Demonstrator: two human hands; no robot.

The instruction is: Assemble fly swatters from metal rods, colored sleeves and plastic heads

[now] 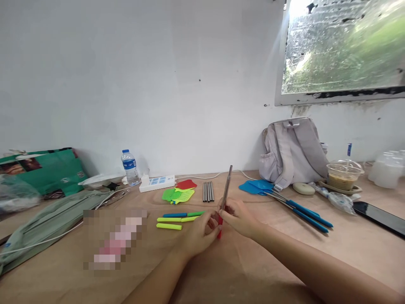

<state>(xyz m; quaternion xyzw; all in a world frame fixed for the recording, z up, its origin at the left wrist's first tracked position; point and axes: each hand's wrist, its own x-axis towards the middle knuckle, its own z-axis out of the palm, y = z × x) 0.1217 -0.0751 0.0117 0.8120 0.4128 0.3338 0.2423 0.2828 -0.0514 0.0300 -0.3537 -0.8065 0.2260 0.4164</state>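
Note:
My left hand point(201, 230) is closed around a red plastic handle point(219, 233), held nearly upright over the table. My right hand point(238, 216) grips the silver metal rod point(226, 188) just above it, where rod and handle meet. Whether the rod sits inside the handle is hidden by my fingers. Left of my hands lie a blue handle point(175, 215), a green handle point(195, 213) and several yellow handles point(169, 226). Behind them are a red swatter head point(186, 184), a green swatter head point(171, 194), a yellow swatter head point(185, 196) and several metal rods point(208, 192).
Blue fly swatters point(305, 213) lie at right, before a grey backpack point(294, 152). A drink cup point(343, 175) and phone point(381, 217) are further right. At left stand a power strip point(157, 183), a water bottle point(129, 166) and a green bag point(53, 173).

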